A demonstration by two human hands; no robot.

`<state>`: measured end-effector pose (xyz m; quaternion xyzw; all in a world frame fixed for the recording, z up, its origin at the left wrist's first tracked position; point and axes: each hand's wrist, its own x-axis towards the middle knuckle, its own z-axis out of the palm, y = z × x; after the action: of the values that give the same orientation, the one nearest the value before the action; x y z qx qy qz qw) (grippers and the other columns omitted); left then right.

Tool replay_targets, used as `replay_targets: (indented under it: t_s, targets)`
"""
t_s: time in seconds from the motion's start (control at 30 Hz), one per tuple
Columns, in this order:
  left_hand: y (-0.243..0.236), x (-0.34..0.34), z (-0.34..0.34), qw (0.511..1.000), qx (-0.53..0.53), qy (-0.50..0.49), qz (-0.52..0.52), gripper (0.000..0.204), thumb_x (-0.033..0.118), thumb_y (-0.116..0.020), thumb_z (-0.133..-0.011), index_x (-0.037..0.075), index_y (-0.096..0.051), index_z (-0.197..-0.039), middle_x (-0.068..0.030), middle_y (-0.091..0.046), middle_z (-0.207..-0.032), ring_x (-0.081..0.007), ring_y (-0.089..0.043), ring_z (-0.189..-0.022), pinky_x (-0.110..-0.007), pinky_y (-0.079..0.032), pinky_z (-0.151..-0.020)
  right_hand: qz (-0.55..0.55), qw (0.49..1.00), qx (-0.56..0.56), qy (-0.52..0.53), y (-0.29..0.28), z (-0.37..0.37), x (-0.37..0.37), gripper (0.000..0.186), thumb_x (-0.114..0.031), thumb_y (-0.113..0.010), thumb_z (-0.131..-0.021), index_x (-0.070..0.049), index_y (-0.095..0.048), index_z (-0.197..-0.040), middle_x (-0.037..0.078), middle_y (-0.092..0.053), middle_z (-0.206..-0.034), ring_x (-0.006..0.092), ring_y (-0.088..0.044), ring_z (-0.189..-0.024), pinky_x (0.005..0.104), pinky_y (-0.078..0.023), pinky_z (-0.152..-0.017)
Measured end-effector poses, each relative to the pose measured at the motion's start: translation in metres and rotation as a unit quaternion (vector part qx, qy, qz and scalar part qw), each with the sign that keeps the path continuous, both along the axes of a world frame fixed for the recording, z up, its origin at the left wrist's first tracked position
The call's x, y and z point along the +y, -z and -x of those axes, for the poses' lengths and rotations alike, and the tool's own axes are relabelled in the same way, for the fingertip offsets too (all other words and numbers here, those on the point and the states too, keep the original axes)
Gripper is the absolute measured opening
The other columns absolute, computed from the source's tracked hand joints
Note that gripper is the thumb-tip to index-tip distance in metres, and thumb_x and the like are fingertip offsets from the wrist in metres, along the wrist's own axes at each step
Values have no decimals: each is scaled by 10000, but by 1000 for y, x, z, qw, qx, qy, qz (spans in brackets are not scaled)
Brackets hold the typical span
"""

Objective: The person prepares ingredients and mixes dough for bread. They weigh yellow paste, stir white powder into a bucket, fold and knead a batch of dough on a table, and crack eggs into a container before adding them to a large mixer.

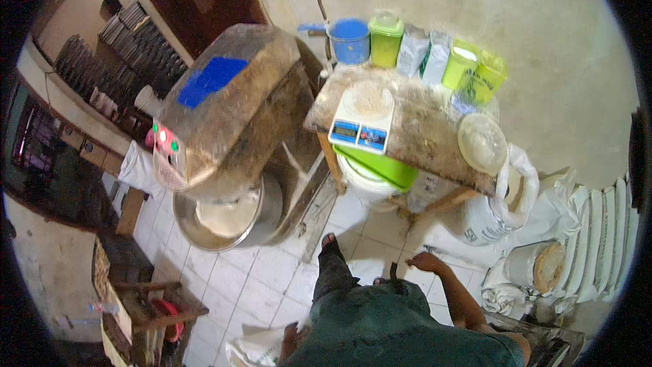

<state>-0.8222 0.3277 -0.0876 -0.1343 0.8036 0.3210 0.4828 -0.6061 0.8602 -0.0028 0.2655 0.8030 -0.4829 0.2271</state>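
Standing on white floor tiles (231, 273), facing a dusty wooden bench (431, 129). Right hand (424, 263) over the floor, short of the bench's front edge, fingers loosely apart, nothing visible in its grasp. Left hand (292, 337) low beside a white sack (250, 351); too dim to tell whether spread or pinching, or whether touching it. Near the bench's front left corner, a digital kitchen scale (365, 114); along the back edge, a blue dipper (350, 42), lime-green canisters (386, 46) and white bags (411, 56); by the right edge, a translucent bowl (482, 144). Below the front edge, a green-lidded white bucket (358, 180). Left of the bench, a dough mixer (255, 105), pale contents in its steel bowl (271, 212).
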Motion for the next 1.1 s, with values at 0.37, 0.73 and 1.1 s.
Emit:
replay_targets:
  t_s: [0.37, 0.73, 1.1]
  targets:
    - [-49, 126, 196, 944, 56, -305, -114, 360, 248, -554, -777, 182, -425, -1106, -62, -494, -1065, -230, -497, -938, -476, -364, -767, -396, 761, 406, 316, -294, 307, 326, 670, -168, -696, -672, -68, -367, -1247, 132, -418, -1182, 223, -493, -1002, 326, -438, -814]
    - [-13, 107, 257, 979, -39, -187, -65, 385, 333, -547, -775, 204, -416, -1113, -41, -503, -1049, -236, -508, -928, -474, -366, -735, -487, 645, 341, 480, -317, 396, 387, 876, -216, -716, -554, -132, -250, -1291, 239, -314, -1166, 406, -422, -1044, 417, -393, -890]
    - [8, 139, 328, 972, -13, -157, -172, 418, 417, -540, -773, 226, -407, -1120, -20, -512, -1034, -242, -519, -918, -473, -367, -703, -486, 754, 280, 344, -233, 332, 225, 925, -332, -792, -504, -106, -317, -1265, 201, -304, -1206, 389, -367, -1104, 460, -323, -934]
